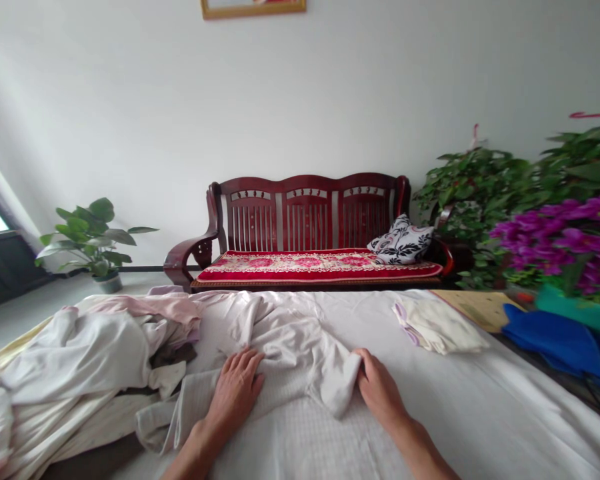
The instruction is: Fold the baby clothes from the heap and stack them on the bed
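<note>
A crumpled light grey garment (pixel 293 360) lies spread over the white cloth (pixel 460 413) in front of me. My left hand (pixel 237 387) rests flat on its left part, fingers stretched forward and thumb apart. At the garment's right end, my right hand (pixel 377 387) pinches the edge of a sleeve-like part between thumb and fingers. Another grey fold (pixel 163 413) reaches out to the left, past my left wrist. Whether it is a shirt or trousers I cannot tell.
A heap of loose clothes (pixel 85 353) covers the left side. To the right lie a folded cream garment (pixel 437 325), a cardboard piece (pixel 475 308) and blue cloth (pixel 555 340), near purple flowers (pixel 565 237). A wooden bench (pixel 307 207) stands beyond the far edge.
</note>
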Available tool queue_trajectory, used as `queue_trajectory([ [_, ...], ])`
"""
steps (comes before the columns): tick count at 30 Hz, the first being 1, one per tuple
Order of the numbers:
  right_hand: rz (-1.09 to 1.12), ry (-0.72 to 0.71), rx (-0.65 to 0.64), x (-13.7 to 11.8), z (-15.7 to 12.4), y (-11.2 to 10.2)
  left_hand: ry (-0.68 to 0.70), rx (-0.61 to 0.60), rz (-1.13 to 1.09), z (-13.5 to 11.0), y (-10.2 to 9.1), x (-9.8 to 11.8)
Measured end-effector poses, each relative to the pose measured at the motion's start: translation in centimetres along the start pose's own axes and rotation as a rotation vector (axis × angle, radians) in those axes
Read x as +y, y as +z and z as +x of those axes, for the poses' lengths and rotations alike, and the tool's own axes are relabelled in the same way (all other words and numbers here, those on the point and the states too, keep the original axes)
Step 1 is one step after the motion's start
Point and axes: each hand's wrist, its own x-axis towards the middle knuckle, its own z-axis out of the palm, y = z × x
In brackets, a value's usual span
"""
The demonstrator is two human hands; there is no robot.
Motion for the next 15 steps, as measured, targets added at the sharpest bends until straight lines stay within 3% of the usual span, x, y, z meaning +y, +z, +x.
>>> queue_trajectory([
  [3,0.113,0.008,0.018,-0.3,-0.1,-0.2,-0.031,0.028,-0.143,0.1,-0.6,0.2],
  [7,0.334,-0.089,0.006,-2.6,-1.0,-0.1,-0.18,0.045,-0.544,0.4,-2.1,2.3],
  [9,0.43,-0.217,-0.125,-5.1,-2.2,0.2,-0.314,-0.052,-0.803,0.5,-2.7,4.0],
  [12,0.443,-0.42,-0.453,-8.9,-4.4,0.8,-0.478,-0.246,-1.068,0.4,-2.9,6.6],
  [15,0.508,-0.428,-0.543,-10.1,-5.4,1.7,-0.506,-0.216,-1.124,0.4,-2.5,8.0],
])
